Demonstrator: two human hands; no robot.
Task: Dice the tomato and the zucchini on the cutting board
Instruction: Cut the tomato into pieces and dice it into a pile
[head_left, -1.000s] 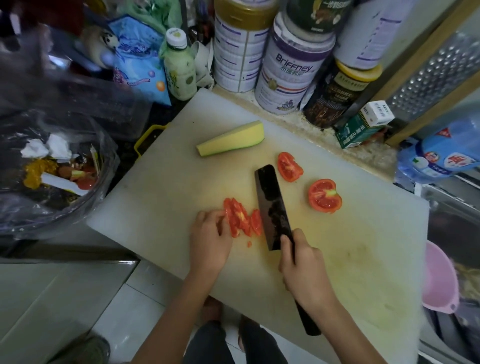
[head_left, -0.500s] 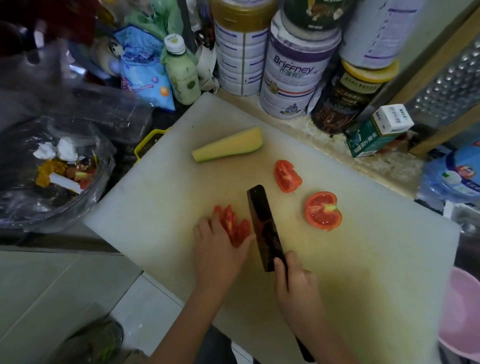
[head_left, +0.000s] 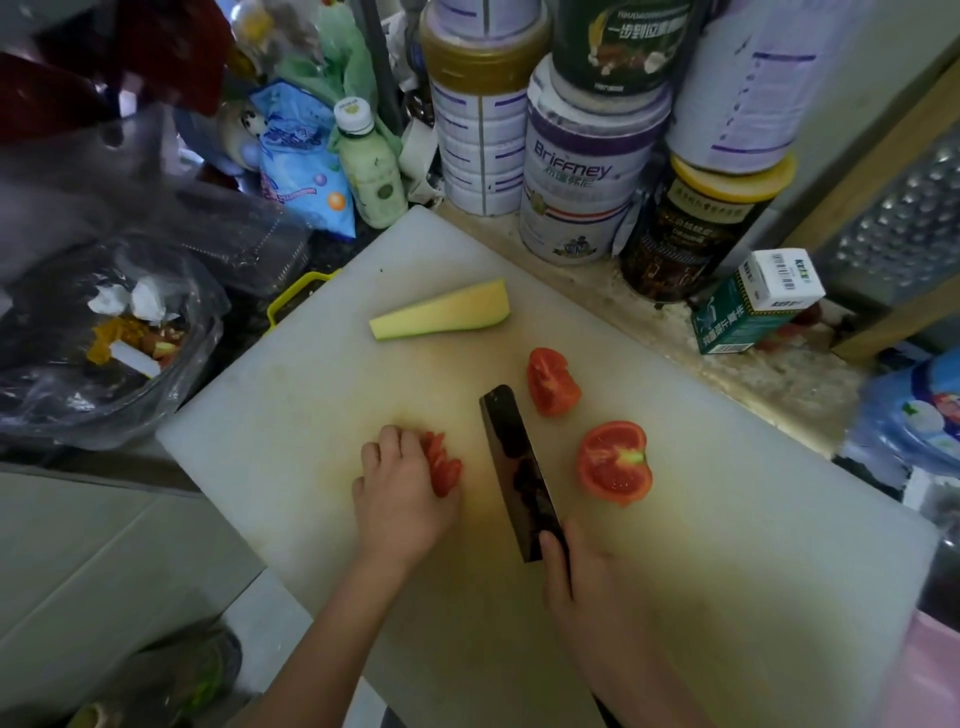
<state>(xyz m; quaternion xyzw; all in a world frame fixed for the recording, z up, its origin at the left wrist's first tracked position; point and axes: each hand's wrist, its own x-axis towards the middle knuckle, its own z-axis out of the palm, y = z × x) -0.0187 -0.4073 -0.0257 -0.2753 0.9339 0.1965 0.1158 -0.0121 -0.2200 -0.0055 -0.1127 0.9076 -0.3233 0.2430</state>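
While I watched through the head camera, the left hand (head_left: 400, 499) sat on the white cutting board (head_left: 311, 415) with its fingers curled over a cluster of tomato slices (head_left: 444, 465), holding them bunched together from their left side. The right hand (head_left: 587, 587) was wrapped round the handle of a dark knife (head_left: 517, 467), forefinger lying along the back of the blade. The blade pointed away from the person and stood just right of the slices with a strip of bare board between them; I could not tell whether its edge touched the board.

Right of the blade lay a tomato half (head_left: 615, 462), cut face up, and beyond it, near the knife's tip, a tomato wedge (head_left: 551, 382). Neither touched the knife. The zucchini (head_left: 441, 312), one long piece with a pale cut face and a green edge, lay whole near the far side of the board, well apart from both hands.

Off the board's left edge I saw a clear bag of scraps (head_left: 104, 353). Behind the board stood stacked tins (head_left: 587, 171), a small pale-green bottle (head_left: 369, 166) and a green carton (head_left: 753, 306).
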